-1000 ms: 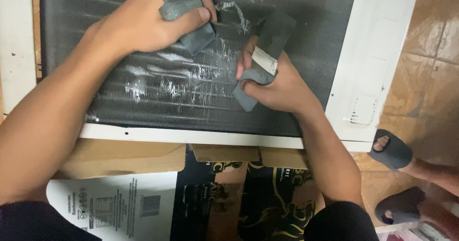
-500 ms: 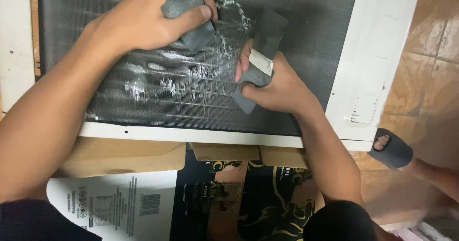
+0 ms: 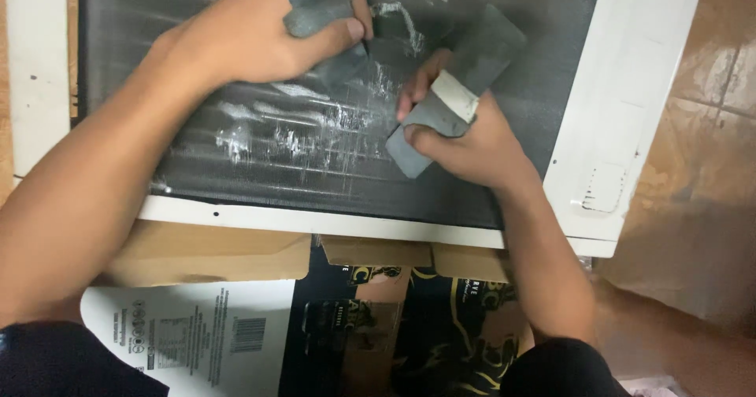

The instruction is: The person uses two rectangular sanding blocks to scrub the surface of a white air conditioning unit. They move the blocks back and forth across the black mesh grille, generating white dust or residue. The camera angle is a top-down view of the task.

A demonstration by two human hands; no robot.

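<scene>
Over the dark finned panel [image 3: 236, 153] of a white-framed unit [image 3: 630, 90], both hands work close together near the top of the view. The left hand [image 3: 252, 38] is closed around a grey foam strip [image 3: 315, 3], thumb pressed over its lower edge, and holds it against the fins at about 12 o'clock. The right hand [image 3: 472, 141] grips a second grey strip [image 3: 465, 82] that has a pale band around its middle; the thumb and fingers wrap it tightly, and its lower end points to 7 o'clock while its upper end points to 1 o'clock. The two strips lie just beside each other, the right one at 3 o'clock from the left one.

I judge the step in hand to be rubbing or pressing the strips on the finned surface, because white scraped marks [image 3: 331, 129] spread over the fins at 6 to 8 o'clock from the left hand. A next move would call for light, even pressure, since thin fins probably bend easily.

Under the unit, flattened cardboard [image 3: 213, 255] and a printed box [image 3: 394, 326] lie on the tiled floor [image 3: 709, 74], at 6 o'clock from the hands.
</scene>
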